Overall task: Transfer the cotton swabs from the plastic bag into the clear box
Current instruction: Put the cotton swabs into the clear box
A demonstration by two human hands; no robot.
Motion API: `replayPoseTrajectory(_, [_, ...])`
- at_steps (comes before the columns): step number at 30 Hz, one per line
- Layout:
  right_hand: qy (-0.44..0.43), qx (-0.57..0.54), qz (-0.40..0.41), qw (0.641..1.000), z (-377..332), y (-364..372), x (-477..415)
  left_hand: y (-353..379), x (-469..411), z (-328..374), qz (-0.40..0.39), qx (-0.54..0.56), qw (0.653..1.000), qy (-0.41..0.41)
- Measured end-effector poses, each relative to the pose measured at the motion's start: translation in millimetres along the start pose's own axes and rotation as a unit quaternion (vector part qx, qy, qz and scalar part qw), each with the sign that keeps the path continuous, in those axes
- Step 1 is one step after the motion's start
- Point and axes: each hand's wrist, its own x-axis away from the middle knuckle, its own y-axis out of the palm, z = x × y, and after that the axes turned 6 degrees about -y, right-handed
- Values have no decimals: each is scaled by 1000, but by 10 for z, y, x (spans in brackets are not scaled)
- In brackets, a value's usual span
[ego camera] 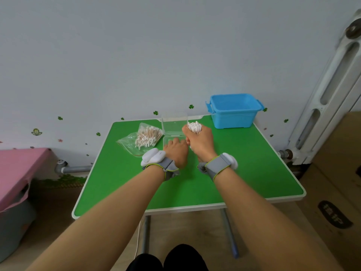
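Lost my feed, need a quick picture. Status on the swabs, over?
Right hand grips a bunch of swabs beside the clear box, lid up. Left hand rests on the box. Loose swabs in the plastic bag. Nothing blocking.

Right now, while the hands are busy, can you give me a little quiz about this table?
1. True or false: the right hand holds a bunch of swabs.
2. What lies left of the box? A) bag B) tub C) radiator
3. Fill in: the left hand touches the ___.

Key: 1 true; 2 A; 3 box.
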Motion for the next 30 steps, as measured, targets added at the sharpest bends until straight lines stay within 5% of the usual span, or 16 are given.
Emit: replayPoseTrajectory(30, [29,11,-10,999,-66,61,-80,179,-75,-63,55,-29,997,44])
